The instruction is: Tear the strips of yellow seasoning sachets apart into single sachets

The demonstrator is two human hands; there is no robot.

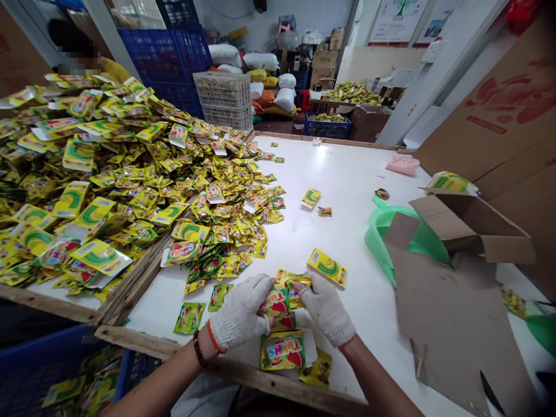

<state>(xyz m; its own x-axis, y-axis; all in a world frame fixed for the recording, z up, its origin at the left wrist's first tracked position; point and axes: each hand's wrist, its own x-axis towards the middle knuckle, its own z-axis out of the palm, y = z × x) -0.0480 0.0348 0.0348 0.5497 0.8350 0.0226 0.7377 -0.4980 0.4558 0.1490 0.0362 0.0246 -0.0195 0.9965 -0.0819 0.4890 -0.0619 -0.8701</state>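
My left hand (240,313), in a white knit glove with bare fingertips, is closed on a small printed candy box (277,301) marked TWINS. Gloved the same way, my right hand (328,311) pinches a small yellow candy packet (300,282) at the box's upper end. Below my hands another TWINS box (283,350) lies flat with its white flap out, partly over a yellow packet (318,369). A yellow box (327,267) rests just beyond my right hand. Left of my left hand are green packets (190,318).
A large heap of packets and boxes (130,168) covers the left side, crossed by a wooden rail (143,284). At right are an open carton (469,223), a green plastic bag (377,237) and cardboard (447,313). A blue crate (65,347) stands below left. Another person is behind the heap.
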